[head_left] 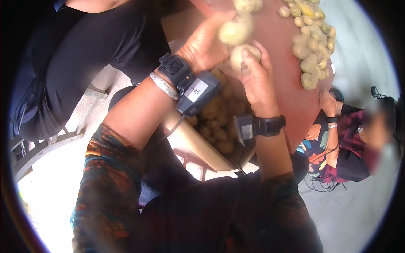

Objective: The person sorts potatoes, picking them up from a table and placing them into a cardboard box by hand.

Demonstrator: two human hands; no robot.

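My left hand [206, 45] is curled around a pale potato [234, 33], which is slightly blurred; some of its fingers are hidden. Close beside it, my right hand [260, 80] grips another potato [244, 58] with the thumb pressed on its face. A small dark spot marks that potato near the thumb. Both hands are over the near edge of the reddish table [276, 46]. More potatoes [248, 5] sit just beyond the left hand. Beneath my wrists, a light-sided box [206, 147] holds many potatoes [217, 126], partly covered by my arms.
A long heap of potatoes [312, 42] lies along the table's far right side. Another person [354, 139] sits at the right, a hand at the table edge. Dark-clothed legs of a person [97, 55] are close on the left. Devices with cables are strapped to my wrists.
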